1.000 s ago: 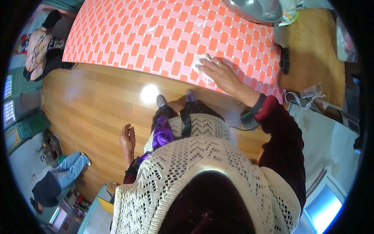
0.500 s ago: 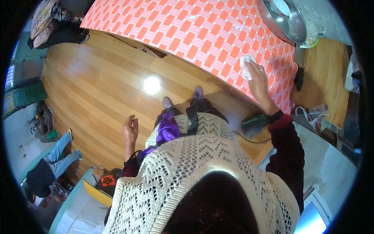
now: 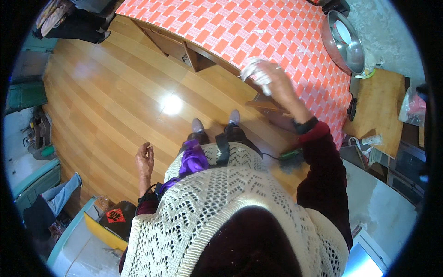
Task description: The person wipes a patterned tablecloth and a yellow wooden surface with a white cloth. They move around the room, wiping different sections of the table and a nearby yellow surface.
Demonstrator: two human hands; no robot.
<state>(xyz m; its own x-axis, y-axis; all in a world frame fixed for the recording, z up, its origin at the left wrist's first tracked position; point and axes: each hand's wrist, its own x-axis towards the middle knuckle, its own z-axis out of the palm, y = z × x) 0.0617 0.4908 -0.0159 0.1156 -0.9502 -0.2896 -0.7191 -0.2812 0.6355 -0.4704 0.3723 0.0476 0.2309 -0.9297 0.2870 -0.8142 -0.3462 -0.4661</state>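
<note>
My right hand [image 3: 278, 84] is closed on a white cloth [image 3: 256, 73]. Both are at the near edge of a table with a red-and-white checked cover [image 3: 221, 28], and part of the cloth hangs over the edge. The exact contact under my palm is hidden. My left hand [image 3: 145, 159] hangs low at my side over the wooden floor, holding nothing, with its fingers loosely bent and a little apart.
A metal basin [image 3: 328, 39] with a white bowl [image 3: 342, 32] in it stands at the table's far right. Beyond the right end is a wooden board [image 3: 379, 108]. A dark brush-like thing [image 3: 291, 159] lies below the table. Two other people are at the left.
My right hand has moved left with the white cloth, from the tabletop to its near edge. My view has shifted, and my left hand still hangs at my side.
</note>
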